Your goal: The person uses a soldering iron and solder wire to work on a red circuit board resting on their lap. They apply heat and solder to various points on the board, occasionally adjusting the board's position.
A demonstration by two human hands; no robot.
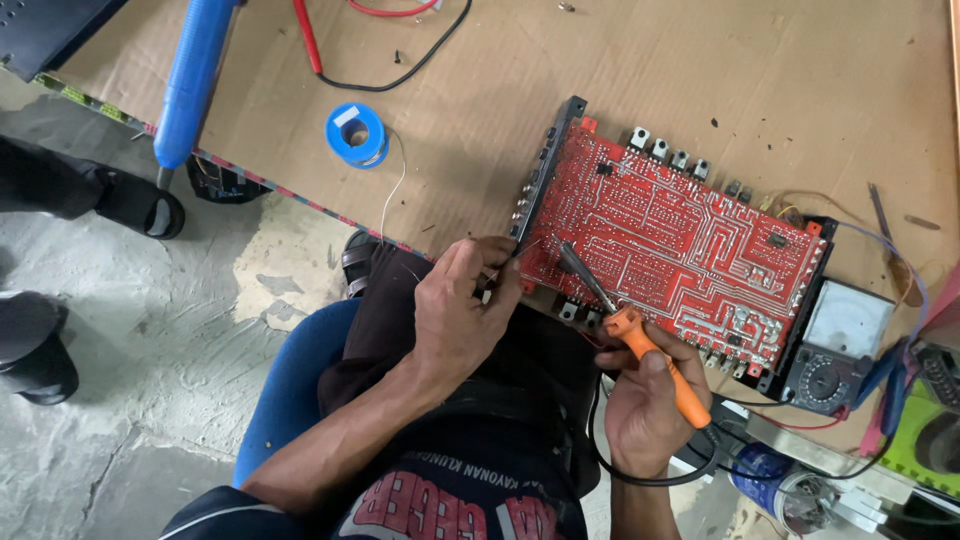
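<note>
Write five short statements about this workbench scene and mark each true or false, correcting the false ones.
1. The right hand holds an orange-handled soldering iron. True.
2. The iron's tip is over a green circuit board. False: the circuit board is red.
3. The left hand is at the board's near left edge. True.
4. The blue solder spool sits on top of the board. False: it lies on the cardboard, apart from the board.
5. A multimeter lies at the board's right end. True.
</note>
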